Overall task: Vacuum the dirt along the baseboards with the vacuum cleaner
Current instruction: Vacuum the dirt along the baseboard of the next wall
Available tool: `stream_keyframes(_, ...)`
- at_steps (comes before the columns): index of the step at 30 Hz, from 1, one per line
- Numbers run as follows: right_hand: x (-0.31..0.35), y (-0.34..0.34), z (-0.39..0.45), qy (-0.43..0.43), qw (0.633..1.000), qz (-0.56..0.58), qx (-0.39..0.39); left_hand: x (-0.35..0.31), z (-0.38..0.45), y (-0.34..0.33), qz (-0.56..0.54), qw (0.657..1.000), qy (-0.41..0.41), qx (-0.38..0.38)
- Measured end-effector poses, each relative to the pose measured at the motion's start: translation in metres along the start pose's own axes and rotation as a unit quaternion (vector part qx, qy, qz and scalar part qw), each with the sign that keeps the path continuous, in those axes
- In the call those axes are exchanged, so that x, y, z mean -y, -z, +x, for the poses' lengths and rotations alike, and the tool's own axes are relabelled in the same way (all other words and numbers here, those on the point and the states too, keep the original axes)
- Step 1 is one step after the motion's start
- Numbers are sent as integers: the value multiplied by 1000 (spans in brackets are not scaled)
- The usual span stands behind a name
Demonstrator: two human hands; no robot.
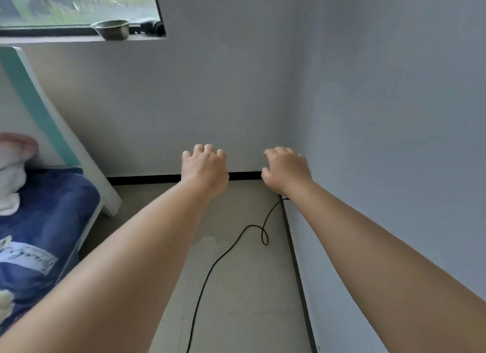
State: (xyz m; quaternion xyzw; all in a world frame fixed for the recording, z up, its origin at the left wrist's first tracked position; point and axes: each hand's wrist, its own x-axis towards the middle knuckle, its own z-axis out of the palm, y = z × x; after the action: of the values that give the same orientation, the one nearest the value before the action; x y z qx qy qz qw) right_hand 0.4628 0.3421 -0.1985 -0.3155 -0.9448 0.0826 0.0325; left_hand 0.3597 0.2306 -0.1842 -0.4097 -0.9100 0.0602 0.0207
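Observation:
Both my arms reach forward toward a room corner. My left hand [204, 168] hovers in front of the far wall with loosely curled fingers and holds nothing. My right hand [286, 170] is beside it near the corner, fingers also loosely curled, empty. A black baseboard [143, 179] runs along the foot of the far wall and continues down the right wall [297, 253]. A thin black cord [210, 268] snakes over the grey floor from the bottom edge up to the corner under my right wrist. No vacuum cleaner is in view.
A bed with a blue blanket [44, 221] and a white-and-teal headboard [52, 132] fills the left side. A metal bowl [112, 29] and a dark object sit on the windowsill at the top left. The floor strip [236, 300] between bed and right wall is narrow.

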Motion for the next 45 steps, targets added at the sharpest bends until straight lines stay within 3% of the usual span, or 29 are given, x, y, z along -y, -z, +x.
stream_keyframes(6,-76,-68,137,-95,995,22,22,-41,174,-67,4,995,-100,30)
stream_keyframes(12,-149,-160,251,-189,976,61,93,-85,324,-145,25,979,-186,85)
stream_keyframes(17,-189,-233,315,-293,942,94,131,-107,435,-201,70,948,-296,92)
stream_keyframes(19,-202,-264,337,-345,924,105,129,-115,484,-222,110,919,-370,79)
stream_keyframes(21,-213,-294,354,-410,896,114,127,-129,529,-242,171,867,-464,64)
stream_keyframes(24,-219,-336,372,-532,823,134,144,-154,587,-277,240,749,-617,21)
stream_keyframes(27,-224,-377,383,-625,753,152,139,-176,623,-318,232,604,-753,-120)
stream_keyframes(31,-214,-431,385,-683,700,163,127,-211,642,-378,194,471,-825,-244)
stream_keyframes(34,-214,-469,383,-718,666,171,107,-242,652,-422,114,406,-846,-328)
stream_keyframes(38,-231,-518,398,-770,592,236,36,-271,669,-478,46,333,-876,-345)
stream_keyframes(42,-252,-549,414,-804,502,297,-116,-299,661,-513,70,253,-882,-393)
stream_keyframes(45,-262,-562,414,-804,483,292,-186,-328,645,-534,70,205,-873,-438)
